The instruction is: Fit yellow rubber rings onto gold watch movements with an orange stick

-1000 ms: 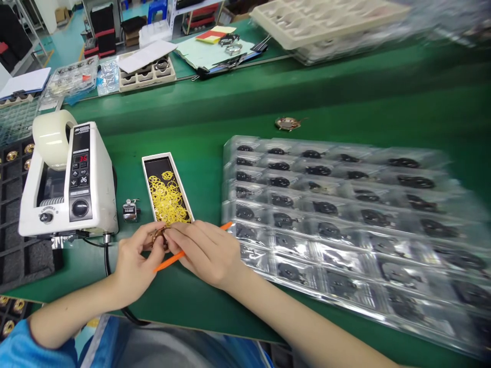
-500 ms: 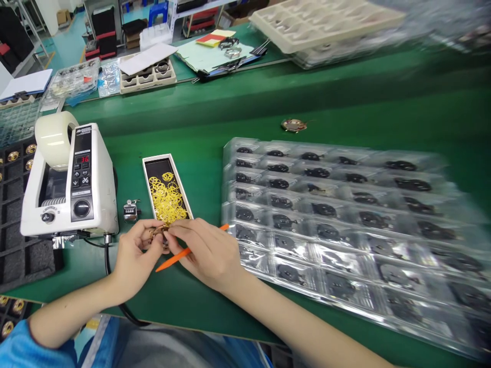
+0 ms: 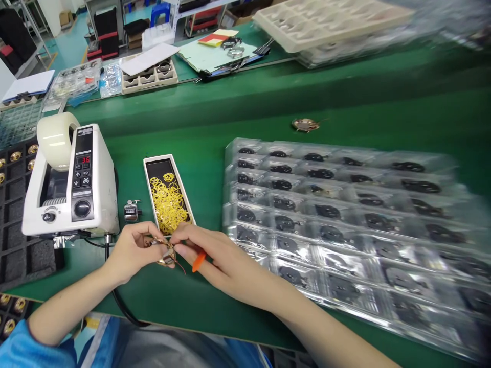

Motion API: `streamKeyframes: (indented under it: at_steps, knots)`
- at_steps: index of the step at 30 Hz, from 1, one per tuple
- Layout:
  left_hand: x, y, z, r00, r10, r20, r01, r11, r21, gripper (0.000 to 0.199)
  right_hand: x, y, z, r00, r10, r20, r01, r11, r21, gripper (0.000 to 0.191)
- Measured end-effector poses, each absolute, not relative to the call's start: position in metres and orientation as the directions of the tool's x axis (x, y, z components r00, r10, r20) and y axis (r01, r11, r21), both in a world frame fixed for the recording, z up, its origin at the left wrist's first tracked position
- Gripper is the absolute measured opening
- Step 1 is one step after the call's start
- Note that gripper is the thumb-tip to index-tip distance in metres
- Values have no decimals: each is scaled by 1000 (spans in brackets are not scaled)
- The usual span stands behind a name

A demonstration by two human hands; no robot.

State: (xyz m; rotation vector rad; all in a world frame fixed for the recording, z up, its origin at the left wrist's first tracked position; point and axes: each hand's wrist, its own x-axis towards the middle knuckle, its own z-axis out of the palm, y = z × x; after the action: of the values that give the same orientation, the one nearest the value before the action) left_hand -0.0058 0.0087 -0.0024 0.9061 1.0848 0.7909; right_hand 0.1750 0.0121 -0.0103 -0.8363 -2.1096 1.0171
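Between thumb and fingers, my left hand (image 3: 134,250) holds a small round metallic part (image 3: 167,255) with a thin reddish wire hanging from it. My right hand (image 3: 210,255) is closed, its thumb and index fingertips pinched at the part's right edge. An orange stick (image 3: 198,261) is tucked in the right hand, with only one end showing below the fingers. Just beyond both hands lies a white-rimmed box (image 3: 179,176) holding a heap of yellow rings (image 3: 169,204).
A tape dispenser (image 3: 103,189) and a small metal counter (image 3: 131,210) stand left. Clear trays of black parts (image 3: 326,211) fill the right. Another round part (image 3: 305,124) lies behind them. Beige trays (image 3: 333,23) and a clipboard (image 3: 215,56) are at the back.
My right hand has turned and moved slightly down and right, so the orange stick now shows only its end. The round part and its wire are more exposed between the hands.
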Motion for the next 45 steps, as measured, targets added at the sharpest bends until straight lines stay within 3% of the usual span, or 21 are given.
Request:
streamKeyframes:
  at_steps: [5,14,19,21,25,28,30,33,36,38,40,42,44,45]
  knots:
    - [-6,9,-1,294,858,-421,-55,455,889,24,172,10,-12,-632,727,267,312,555,-771,19]
    - [-5,9,-3,254,859,-445,-22,465,885,22,164,4,-14,-563,812,154,254,347,-903,31]
    - [-8,9,-6,237,877,-418,-55,442,895,25,169,6,-12,-581,795,172,325,421,-847,18]
    - [-8,9,-6,245,885,-396,-52,419,906,30,169,6,-14,-572,801,178,315,415,-853,22]
    - [-7,8,-8,269,914,-302,-18,318,948,34,163,7,-21,-479,873,92,192,206,-960,45]
    - [-9,6,-15,230,971,-73,160,36,986,24,159,8,-24,-401,913,-72,58,-53,-997,56]
    - [-12,4,-23,252,950,183,350,-265,898,21,157,8,-24,-409,891,-199,-47,-238,-970,55]
    - [-15,1,-33,386,802,455,571,-595,566,30,154,6,-22,-467,831,-302,-229,-444,-866,49]
    - [-12,-5,-36,474,688,550,674,-685,277,31,152,3,-22,-478,820,-316,-336,-503,-796,48]
    - [-10,-14,-34,474,663,580,687,-690,228,31,152,1,-23,-475,823,-311,-339,-497,-799,46]
    - [-10,-28,-29,377,723,580,692,-635,342,30,154,0,-25,-450,845,-290,-308,-452,-837,44]
    - [-18,-43,-25,132,847,515,651,-466,600,31,157,-2,-26,-380,889,-256,-242,-362,-900,42]
    - [-32,-56,-23,-207,924,320,428,-209,879,28,160,-3,-28,-291,934,-206,-155,-259,-953,43]
    - [-42,-60,-22,-350,920,180,243,-96,965,29,161,-3,-28,-254,950,-181,-117,-216,-969,45]
